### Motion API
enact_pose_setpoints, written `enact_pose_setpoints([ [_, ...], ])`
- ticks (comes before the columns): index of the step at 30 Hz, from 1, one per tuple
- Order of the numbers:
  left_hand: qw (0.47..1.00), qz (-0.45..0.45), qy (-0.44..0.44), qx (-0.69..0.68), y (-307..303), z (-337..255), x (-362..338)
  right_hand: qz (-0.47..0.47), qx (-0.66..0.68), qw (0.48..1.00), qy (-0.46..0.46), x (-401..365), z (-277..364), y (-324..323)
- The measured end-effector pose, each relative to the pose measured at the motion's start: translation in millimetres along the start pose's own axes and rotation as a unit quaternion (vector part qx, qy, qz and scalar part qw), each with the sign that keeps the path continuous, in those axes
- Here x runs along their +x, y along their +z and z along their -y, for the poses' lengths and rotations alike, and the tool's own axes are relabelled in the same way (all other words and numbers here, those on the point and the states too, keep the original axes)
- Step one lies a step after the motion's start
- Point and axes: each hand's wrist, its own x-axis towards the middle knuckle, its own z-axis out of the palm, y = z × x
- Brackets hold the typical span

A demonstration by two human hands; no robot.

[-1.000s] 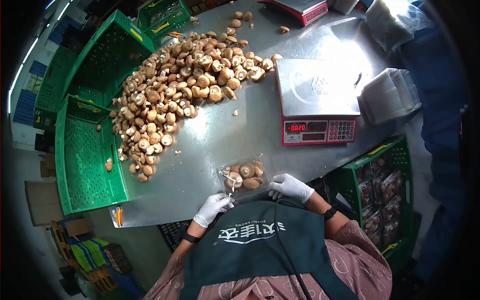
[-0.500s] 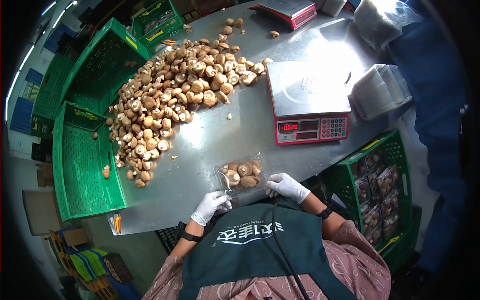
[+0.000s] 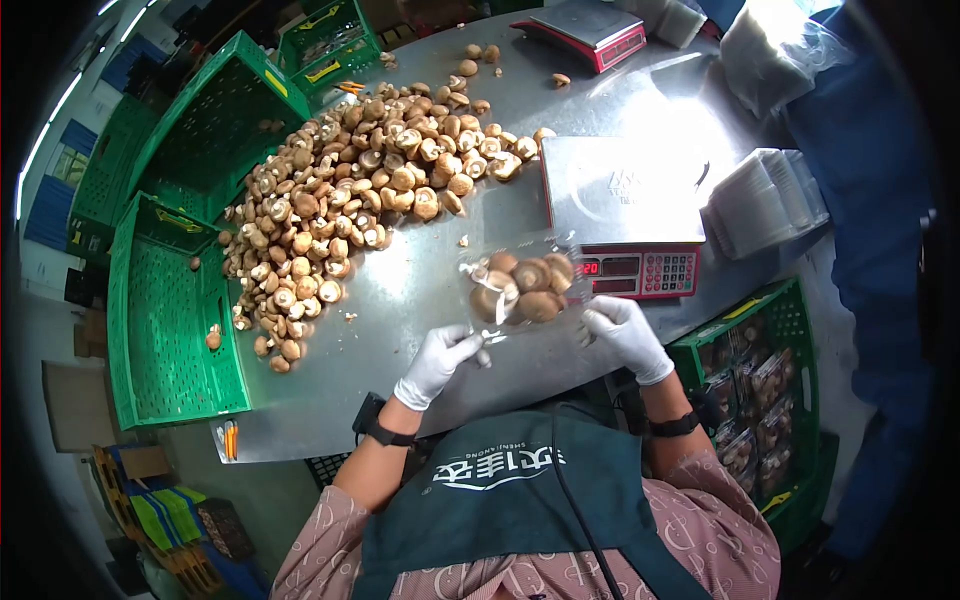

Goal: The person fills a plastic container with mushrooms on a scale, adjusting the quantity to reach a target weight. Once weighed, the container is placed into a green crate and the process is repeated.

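White-gloved left hand (image 3: 440,366) and right hand (image 3: 628,338) pinched aloft a clear plastic mushroom tray (image 3: 548,322) by the grey metal surface's (image 3: 392,325) near edge, seemingly needing steadiness

The scene is taken in by a single camera worn on the person's head, pointed forward and steeply down. The apron (image 3: 500,500) is seen from above, close by, at the bottom of the view, and the left hand (image 3: 436,368) and right hand (image 3: 630,340) are shown a little farther out, near the middle. The table (image 3: 330,400) is looked across toward a far scale (image 3: 590,28) at the top. Straight edges are bowed, and the corners are darkened.
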Motion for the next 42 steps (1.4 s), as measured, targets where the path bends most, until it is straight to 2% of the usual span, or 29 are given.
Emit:
enact_pose_setpoints([
  [6, 0.994, 0.046, 0.102, -0.007, 46, -47, 46, -0.141, 0.125, 0.978, -0.094, -5, 14, -41],
  [9, 0.99, 0.077, 0.118, 0.006, 69, -59, 60, -0.222, 0.11, 0.958, -0.144, -26, 23, -61],
  [14, 0.992, 0.111, 0.064, 0.012, 67, -31, 72, -0.409, 0.088, 0.889, -0.185, -90, -1, -108],
  [18, 0.992, 0.12, 0.035, -0.027, 57, -5, 75, -0.509, 0.123, 0.822, -0.223, -169, -31, -133],
  [21, 0.989, 0.125, -0.002, -0.076, 48, 5, 80, -0.588, 0.144, 0.764, -0.223, -227, -50, -136],
  [24, 0.989, 0.123, -0.003, -0.08, 48, 6, 81, -0.638, 0.182, 0.718, -0.212, -264, -67, -137],
  [27, 0.988, 0.136, 0.009, -0.07, 55, 2, 79, -0.62, 0.239, 0.71, -0.234, -254, -82, -135],
  [31, 0.989, 0.135, 0.009, -0.066, 66, 1, 69, -0.502, 0.302, 0.765, -0.267, -176, -64, -129],
  [35, 0.988, 0.123, 0.022, -0.09, 65, 7, 53, -0.42, 0.28, 0.835, -0.219, -73, -31, -115],
  [38, 0.99, 0.107, 0.028, -0.09, 57, 10, 40, -0.366, 0.291, 0.863, -0.191, -9, -45, -122],
  [41, 0.992, 0.065, 0.036, -0.099, 39, 22, 23, -0.387, 0.255, 0.876, -0.133, 18, -40, -110],
  [42, 0.993, 0.04, 0.036, -0.107, 33, 26, 18, -0.392, 0.243, 0.884, -0.08, 17, -40, -110],
])
